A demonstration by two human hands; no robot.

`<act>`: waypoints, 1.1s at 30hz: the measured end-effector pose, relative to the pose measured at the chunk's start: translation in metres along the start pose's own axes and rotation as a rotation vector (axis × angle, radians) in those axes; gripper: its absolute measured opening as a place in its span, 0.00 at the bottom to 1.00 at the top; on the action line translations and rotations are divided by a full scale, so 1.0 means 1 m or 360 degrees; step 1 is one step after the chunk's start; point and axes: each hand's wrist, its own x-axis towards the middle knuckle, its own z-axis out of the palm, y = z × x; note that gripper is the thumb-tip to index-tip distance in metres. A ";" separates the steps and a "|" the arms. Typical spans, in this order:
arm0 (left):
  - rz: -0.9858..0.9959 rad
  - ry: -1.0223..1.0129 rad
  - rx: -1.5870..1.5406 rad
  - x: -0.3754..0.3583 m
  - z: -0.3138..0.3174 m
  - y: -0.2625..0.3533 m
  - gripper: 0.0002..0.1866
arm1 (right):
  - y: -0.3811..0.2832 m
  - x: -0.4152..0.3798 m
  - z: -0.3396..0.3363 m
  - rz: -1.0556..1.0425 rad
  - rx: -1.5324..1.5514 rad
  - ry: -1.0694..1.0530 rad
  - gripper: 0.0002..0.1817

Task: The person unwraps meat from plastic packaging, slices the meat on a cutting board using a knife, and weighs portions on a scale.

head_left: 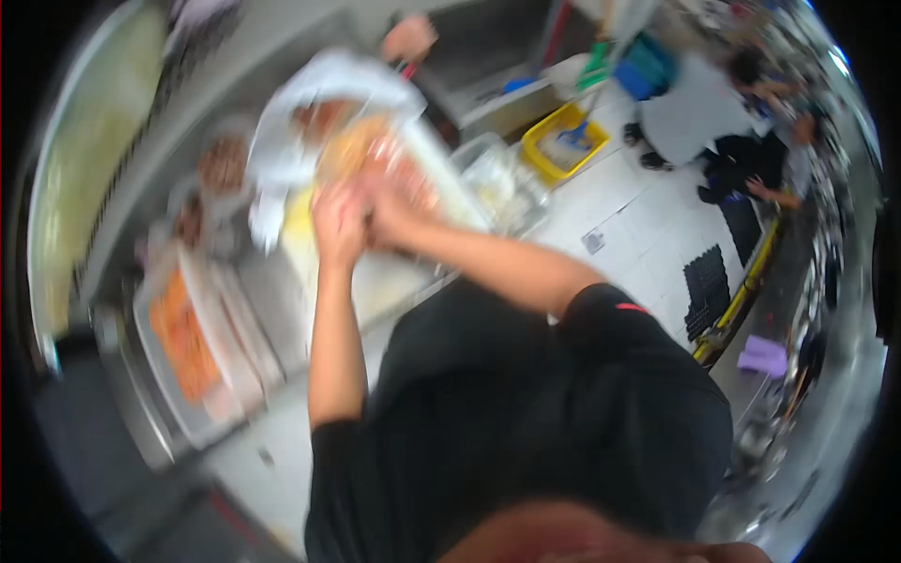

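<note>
My left hand [339,211] and my right hand [383,214] are close together over a white cutting board [441,174], both blurred. Their fingers look closed, and what they grip is hidden. Just beyond them lies an orange-yellow, wet-looking mass [347,150], perhaps in clear plastic; its kind is not clear. Pinkish-red pieces [408,174], like raw meat, lie beside it on the board. A white plastic bag [282,122] with brownish contents spreads behind. Something yellow [298,216] sits left of my left hand.
A clear tub of orange pieces [183,338] stands at left, near bags of brown food [223,164]. Right of the board are a clear container [507,192] and a yellow basin [565,143]. Another person's hand [410,39] shows at the top; people [751,141] are at right.
</note>
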 end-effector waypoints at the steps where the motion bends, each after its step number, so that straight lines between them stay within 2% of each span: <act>1: -0.0157 0.0001 0.0034 0.011 0.000 0.021 0.09 | 0.006 0.011 -0.009 0.0006 -0.0149 -0.0002 0.19; 2: -0.0067 0.0018 0.0010 0.011 0.000 0.012 0.08 | 0.007 0.020 -0.028 0.0159 0.0138 0.0160 0.14; 3: -0.0125 0.0111 0.0010 0.014 -0.001 0.021 0.17 | 0.010 0.031 -0.042 0.0292 0.0468 0.0289 0.09; 5: -0.0422 0.0135 0.0086 0.011 0.004 0.008 0.28 | 0.060 0.043 -0.083 0.0544 0.0753 0.0621 0.09; 7: -0.1051 -0.0324 0.0329 -0.004 0.020 -0.046 0.38 | 0.095 0.042 -0.139 0.1291 0.0847 0.0720 0.11; 8: -0.1010 -0.0309 0.0320 -0.007 0.033 -0.057 0.38 | 0.106 0.035 -0.155 0.1335 0.0582 0.0626 0.13; 9: -0.1030 -0.0504 0.0484 -0.008 0.046 -0.062 0.43 | 0.116 0.025 -0.159 0.1383 0.0313 0.0534 0.16; 10: -0.1058 -0.0700 0.0656 -0.003 0.058 -0.061 0.47 | 0.132 0.017 -0.150 0.1226 0.0206 0.0371 0.21; 11: -0.1149 -0.0730 0.0814 0.006 0.069 -0.038 0.51 | 0.142 0.006 -0.135 0.1074 0.0100 0.0204 0.26; 13: -0.1455 -0.0753 0.0909 0.026 0.083 0.000 0.51 | 0.139 -0.001 -0.110 0.1018 -0.0141 -0.0171 0.37; 16: -0.1504 -0.0731 0.1128 0.032 0.099 0.001 0.50 | 0.127 0.007 -0.080 0.0942 -0.0387 -0.0372 0.43; 17: -0.1519 -0.0745 0.1147 0.026 0.099 -0.001 0.50 | 0.124 0.013 -0.074 0.0953 -0.0364 -0.0384 0.43; 19: -0.1339 -0.0560 0.1152 0.015 0.102 -0.007 0.45 | 0.126 0.029 -0.077 0.1260 -0.0205 -0.0702 0.39; 20: -0.1354 -0.0552 0.1150 0.010 0.102 -0.011 0.45 | 0.127 0.031 -0.077 0.1280 -0.0077 -0.0697 0.40; 22: -0.1138 -0.0192 0.1088 -0.004 0.099 -0.020 0.39 | 0.124 0.034 -0.066 0.1246 -0.0087 -0.0733 0.40; 23: -0.1152 -0.0171 0.1085 -0.009 0.093 -0.028 0.39 | 0.122 0.037 -0.060 0.1214 -0.0087 -0.0749 0.40; 25: -0.0842 0.0083 0.0755 -0.024 0.077 -0.048 0.34 | 0.084 0.045 -0.068 0.1176 -0.0072 -0.0800 0.39; 26: -0.0883 0.0084 0.0756 -0.034 0.069 -0.059 0.34 | 0.074 0.044 -0.063 0.1002 -0.0012 -0.0760 0.36; 28: -0.0939 0.0474 0.0061 -0.055 0.055 -0.081 0.27 | 0.044 0.041 -0.056 0.0807 -0.0060 -0.0760 0.32; 30: -0.1058 0.0636 -0.0293 -0.077 0.032 -0.100 0.23 | 0.003 0.044 -0.043 0.0616 -0.0199 -0.0776 0.26; 31: -0.1098 0.0711 -0.0724 -0.086 0.020 -0.114 0.22 | -0.007 0.044 -0.031 0.0463 -0.0220 -0.0780 0.23; 32: -0.1115 0.0750 -0.0924 -0.089 0.006 -0.114 0.23 | 0.002 0.043 -0.009 0.0272 -0.0204 -0.0815 0.19; 33: -0.1123 0.0708 -0.0912 -0.088 -0.011 -0.104 0.24 | -0.003 0.045 0.004 0.0353 -0.0240 -0.1012 0.17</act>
